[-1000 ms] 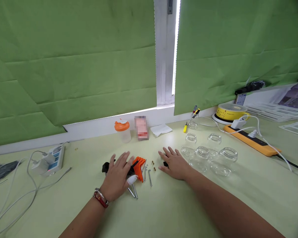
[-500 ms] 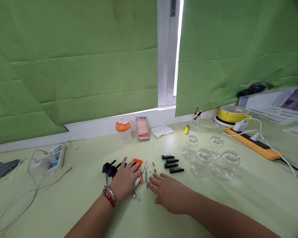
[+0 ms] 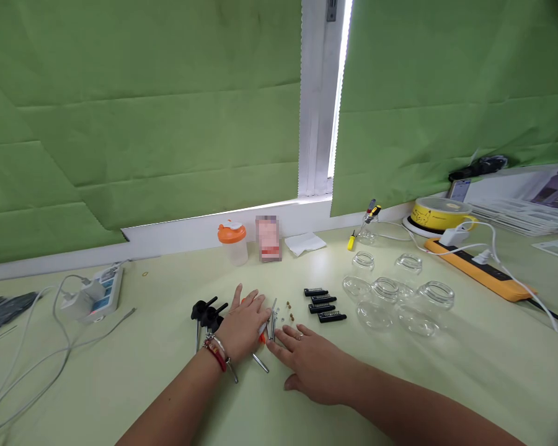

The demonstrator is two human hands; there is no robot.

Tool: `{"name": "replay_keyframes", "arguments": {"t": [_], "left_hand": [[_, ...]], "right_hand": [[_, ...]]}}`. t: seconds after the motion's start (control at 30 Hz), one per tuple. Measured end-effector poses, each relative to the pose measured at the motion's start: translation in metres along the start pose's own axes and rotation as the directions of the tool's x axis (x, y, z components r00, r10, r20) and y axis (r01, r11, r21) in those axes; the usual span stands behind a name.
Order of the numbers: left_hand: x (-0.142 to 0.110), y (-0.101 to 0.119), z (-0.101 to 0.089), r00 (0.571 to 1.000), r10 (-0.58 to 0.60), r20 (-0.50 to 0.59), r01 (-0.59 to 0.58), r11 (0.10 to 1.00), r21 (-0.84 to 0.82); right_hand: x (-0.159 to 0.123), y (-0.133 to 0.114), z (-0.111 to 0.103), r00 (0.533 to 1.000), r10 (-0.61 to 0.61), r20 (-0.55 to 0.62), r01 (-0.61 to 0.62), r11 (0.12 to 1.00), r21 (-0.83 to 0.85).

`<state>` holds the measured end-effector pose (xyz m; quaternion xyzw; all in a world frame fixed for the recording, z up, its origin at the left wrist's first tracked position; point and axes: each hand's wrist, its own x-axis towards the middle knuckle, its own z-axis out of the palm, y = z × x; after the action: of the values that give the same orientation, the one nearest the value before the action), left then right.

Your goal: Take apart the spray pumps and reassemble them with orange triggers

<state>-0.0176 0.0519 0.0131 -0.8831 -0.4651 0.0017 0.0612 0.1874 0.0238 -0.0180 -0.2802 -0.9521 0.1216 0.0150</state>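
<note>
My left hand (image 3: 245, 323) lies palm down with fingers stretched over orange pieces (image 3: 262, 337), which it mostly hides. Black plastic parts with metal rods (image 3: 210, 317) are just left of it, and a metal rod (image 3: 260, 363) sticks out below. Flat on the table, my right hand (image 3: 309, 359) has its fingers apart, the index fingertip at thin metal screws or pins (image 3: 273, 325). Tiny brown pieces (image 3: 288, 305) lie beyond its fingers. Several black parts with springs (image 3: 324, 307) form a column farther right.
Several clear glass jars (image 3: 385, 303) stand at right, near an orange power strip (image 3: 481, 272) and a yellow lidded bowl (image 3: 437, 214). An orange-lidded cup (image 3: 234, 243) and a white tissue (image 3: 305, 243) are at the back. Cables and a white power strip (image 3: 106, 294) occupy the left.
My left hand has shifted right, covering more of the orange pieces. My right hand has moved slightly left toward the metal screws or pins. The view has tilted a little.
</note>
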Motion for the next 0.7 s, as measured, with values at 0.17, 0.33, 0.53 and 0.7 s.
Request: {"name": "replay_keyframes", "arguments": {"t": [0.17,0.33,0.53,0.7], "left_hand": [[0.001,-0.001,0.004,1.0,0.008,0.0,-0.008,1.0,-0.021],[-0.001,0.003,-0.004,1.0,0.009,0.01,-0.009,0.998,-0.057],[-0.007,0.008,-0.011,1.0,0.01,0.029,-0.006,0.991,-0.135],[-0.012,0.014,-0.013,1.0,0.005,0.024,-0.002,0.99,-0.138]], "right_hand": [[0.002,0.002,0.002,1.0,-0.002,0.014,0.002,0.999,0.032],[0.002,0.003,0.003,1.0,0.002,0.012,-0.003,0.999,0.047],[0.003,0.005,0.003,1.0,-0.004,0.014,0.004,0.999,0.048],[0.003,0.006,0.002,1.0,-0.009,0.003,0.009,0.998,0.063]]}}
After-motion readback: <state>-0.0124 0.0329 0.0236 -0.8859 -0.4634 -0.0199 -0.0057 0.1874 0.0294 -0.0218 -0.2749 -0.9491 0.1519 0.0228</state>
